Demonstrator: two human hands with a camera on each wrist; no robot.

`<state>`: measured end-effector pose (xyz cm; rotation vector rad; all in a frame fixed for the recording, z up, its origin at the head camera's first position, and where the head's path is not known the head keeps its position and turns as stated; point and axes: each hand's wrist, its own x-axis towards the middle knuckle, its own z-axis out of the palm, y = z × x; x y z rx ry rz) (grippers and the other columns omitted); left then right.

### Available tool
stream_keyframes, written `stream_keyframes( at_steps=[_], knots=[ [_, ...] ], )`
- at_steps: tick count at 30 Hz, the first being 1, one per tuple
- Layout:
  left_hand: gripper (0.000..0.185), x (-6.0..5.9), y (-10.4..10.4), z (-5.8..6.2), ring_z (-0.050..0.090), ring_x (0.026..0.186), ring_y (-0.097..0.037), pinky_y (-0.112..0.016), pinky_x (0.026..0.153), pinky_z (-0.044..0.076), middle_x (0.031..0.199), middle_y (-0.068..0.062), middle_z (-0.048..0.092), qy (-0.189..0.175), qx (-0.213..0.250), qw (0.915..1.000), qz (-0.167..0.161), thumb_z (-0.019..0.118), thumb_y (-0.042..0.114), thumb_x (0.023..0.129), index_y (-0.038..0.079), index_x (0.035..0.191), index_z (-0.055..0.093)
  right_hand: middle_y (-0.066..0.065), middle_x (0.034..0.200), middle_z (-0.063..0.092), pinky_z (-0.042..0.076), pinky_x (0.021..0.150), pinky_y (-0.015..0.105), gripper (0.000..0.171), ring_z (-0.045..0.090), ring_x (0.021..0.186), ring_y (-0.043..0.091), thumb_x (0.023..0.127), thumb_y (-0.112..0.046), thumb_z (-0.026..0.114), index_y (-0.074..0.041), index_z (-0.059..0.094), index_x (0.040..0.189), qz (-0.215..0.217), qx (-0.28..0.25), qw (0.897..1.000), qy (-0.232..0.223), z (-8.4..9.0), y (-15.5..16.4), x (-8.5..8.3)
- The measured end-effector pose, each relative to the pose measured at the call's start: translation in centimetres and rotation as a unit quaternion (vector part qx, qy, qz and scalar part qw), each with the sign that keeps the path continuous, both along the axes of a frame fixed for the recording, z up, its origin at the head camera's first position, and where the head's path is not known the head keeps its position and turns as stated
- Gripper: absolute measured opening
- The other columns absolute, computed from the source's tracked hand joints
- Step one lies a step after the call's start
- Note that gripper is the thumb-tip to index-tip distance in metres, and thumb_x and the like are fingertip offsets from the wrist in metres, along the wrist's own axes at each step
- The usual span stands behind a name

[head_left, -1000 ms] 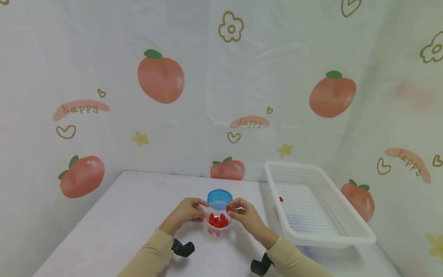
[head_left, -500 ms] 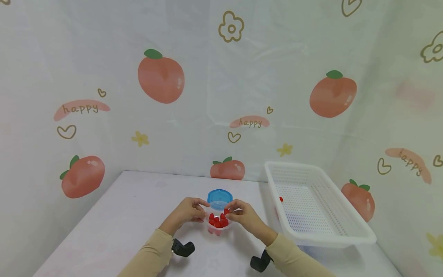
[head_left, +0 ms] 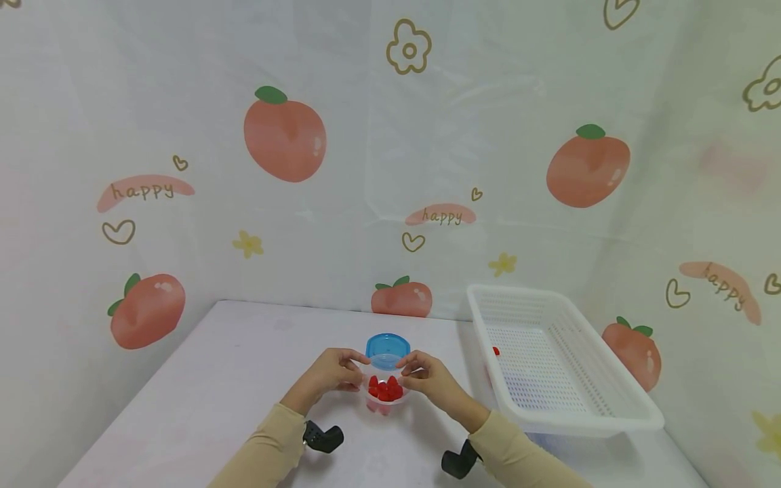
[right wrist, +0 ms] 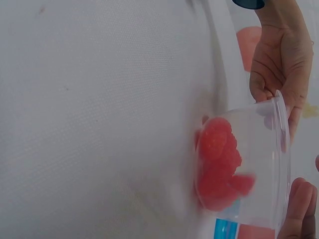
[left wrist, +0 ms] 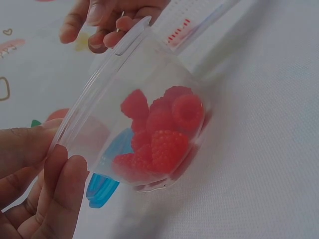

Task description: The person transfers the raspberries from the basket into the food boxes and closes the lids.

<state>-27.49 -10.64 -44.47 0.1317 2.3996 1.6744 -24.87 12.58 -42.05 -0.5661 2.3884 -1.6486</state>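
Several red raspberries [head_left: 386, 390] lie in a clear plastic tub [left wrist: 169, 67] standing on the table. My left hand [head_left: 332, 371] pinches the tub's left rim, fingers and thumb at its edge in the left wrist view. At the opposite rim, my right hand [head_left: 427, 378] is loosely bent with nothing between its fingertips. One blurred raspberry [right wrist: 242, 184] shows beside the heap inside the tub. Just behind the tub is a blue plastic lid [head_left: 388, 346], partly seen through the clear wall in the left wrist view.
A large white perforated basket [head_left: 586, 423] stands at the right of the table, with one small red piece [head_left: 496, 351] inside near its left wall. A fruit-patterned curtain [head_left: 342, 224] hangs behind the white table [head_left: 256, 339].
My right hand moved slightly left over the tub with a raspberry and let it go; that raspberry is now in the tub. The left hand stayed at the rim.
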Motion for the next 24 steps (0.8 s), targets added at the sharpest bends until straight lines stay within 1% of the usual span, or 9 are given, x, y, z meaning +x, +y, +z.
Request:
stream_keyframes(
  at_steps=[2, 4, 9, 11, 14, 19, 24],
  knots=[
    [0.033, 0.0, 0.0, 0.0, 0.064, 0.067, -0.017, -0.032, 0.070, 0.060, 0.082, -0.008, 0.064, 0.000, -0.001, 1.0000, -0.001, 0.073, 0.005, 0.082, 0.003, 0.114, 0.067, 0.030, 0.109, 0.057, 0.055, 0.089, 0.051, 0.023, 0.060, 0.086, 0.015, 0.091, -0.003, 0.062, 0.004, 0.057, 0.113, 0.001, -0.001, 1.000, -0.002, 0.5, -0.1, 0.3],
    [0.033, 0.0, 0.0, 0.0, 0.064, 0.067, -0.017, -0.033, 0.070, 0.060, 0.082, -0.008, 0.064, 0.000, 0.000, 1.0000, -0.001, 0.073, 0.004, 0.082, 0.003, 0.114, 0.067, 0.027, 0.107, 0.058, 0.055, 0.089, 0.051, 0.023, 0.060, 0.086, 0.015, 0.091, -0.003, 0.062, 0.004, 0.057, 0.112, -0.002, 0.000, 1.000, -0.004, 0.7, -0.2, 0.4],
    [0.033, 0.0, 0.0, 0.1, 0.064, 0.068, -0.017, -0.033, 0.070, 0.060, 0.082, -0.008, 0.063, -0.001, 0.001, 1.0000, -0.001, 0.073, 0.004, 0.081, 0.003, 0.114, 0.067, 0.017, 0.105, 0.061, 0.056, 0.088, 0.048, 0.024, 0.060, 0.086, 0.014, 0.091, -0.004, 0.063, 0.000, 0.058, 0.114, -0.010, 0.002, 1.000, -0.005, -0.5, 0.1, -0.3],
    [0.033, 0.0, 0.1, 0.1, 0.064, 0.068, -0.017, -0.033, 0.070, 0.060, 0.082, -0.008, 0.063, -0.002, 0.002, 1.0000, 0.000, 0.073, 0.004, 0.082, 0.003, 0.114, 0.067, 0.018, 0.106, 0.061, 0.056, 0.087, 0.046, 0.024, 0.061, 0.086, 0.015, 0.091, -0.006, 0.063, -0.001, 0.059, 0.114, -0.011, 0.001, 1.000, -0.005, -0.8, 0.2, -0.6],
    [0.033, 0.0, 0.1, 0.0, 0.064, 0.067, -0.017, -0.032, 0.069, 0.060, 0.082, -0.008, 0.064, -0.002, 0.002, 1.0000, 0.000, 0.073, 0.004, 0.082, 0.003, 0.114, 0.067, 0.022, 0.110, 0.059, 0.057, 0.087, 0.043, 0.027, 0.062, 0.090, 0.016, 0.091, -0.008, 0.064, 0.001, 0.058, 0.115, -0.005, -0.001, 1.000, -0.006, -0.9, 0.4, -0.7],
    [0.032, -0.1, 0.0, -0.1, 0.064, 0.067, -0.017, -0.032, 0.069, 0.060, 0.082, -0.008, 0.063, -0.002, 0.003, 1.0000, 0.000, 0.073, 0.005, 0.082, 0.004, 0.113, 0.067, 0.026, 0.113, 0.057, 0.058, 0.085, 0.037, 0.033, 0.063, 0.095, 0.018, 0.091, -0.012, 0.065, 0.004, 0.055, 0.117, 0.007, -0.006, 1.000, -0.001, -0.3, 0.8, -0.6],
    [0.032, -0.1, 0.0, -0.1, 0.064, 0.068, -0.017, -0.032, 0.069, 0.060, 0.083, -0.008, 0.063, -0.005, 0.005, 1.0000, 0.004, 0.074, 0.006, 0.082, 0.004, 0.113, 0.067, 0.022, 0.110, 0.058, 0.057, 0.087, 0.039, 0.031, 0.062, 0.095, 0.018, 0.091, -0.014, 0.065, 0.002, 0.056, 0.117, 0.006, -0.012, 1.000, 0.006, 1.0, 1.6, -0.8]
  ],
)
